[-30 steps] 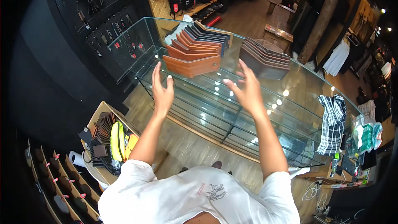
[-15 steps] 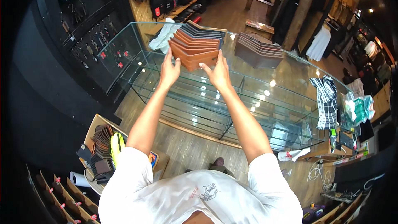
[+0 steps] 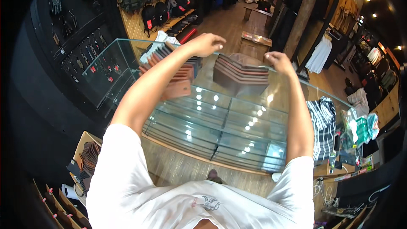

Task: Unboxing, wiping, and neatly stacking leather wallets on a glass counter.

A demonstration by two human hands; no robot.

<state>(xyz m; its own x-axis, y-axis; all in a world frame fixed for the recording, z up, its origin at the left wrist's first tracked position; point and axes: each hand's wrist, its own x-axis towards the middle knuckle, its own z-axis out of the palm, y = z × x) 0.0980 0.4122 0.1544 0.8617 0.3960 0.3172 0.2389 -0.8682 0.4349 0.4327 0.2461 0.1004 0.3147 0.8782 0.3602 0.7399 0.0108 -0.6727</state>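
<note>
Both my hands hang in the air above the glass display case, on either side of a row of dark brown leather wallets [image 3: 241, 76]. These wallets stand half unfolded, nested in a V shape. My left hand [image 3: 206, 45] is empty, fingers stretched to the right, up and left of that row. At its right end hovers my right hand [image 3: 280, 62], also empty, with fingers loosely bent and apart. Under my left forearm stands another row of wallets [image 3: 180, 90], tan in front and dark behind, partly covered by the arm and blurred.
The glass display case [image 3: 186, 118] spans the middle. White cloth [image 3: 154, 51] lies behind the tan wallets. A black-and-white striped cloth [image 3: 322, 123] and plastic bags [image 3: 360, 127] are at right. A cardboard box [image 3: 80, 146] with more wallets stands low at left.
My hands have left the tan wallets and moved right, to the dark brown row. The view has shifted, so the case appears lower and further left.
</note>
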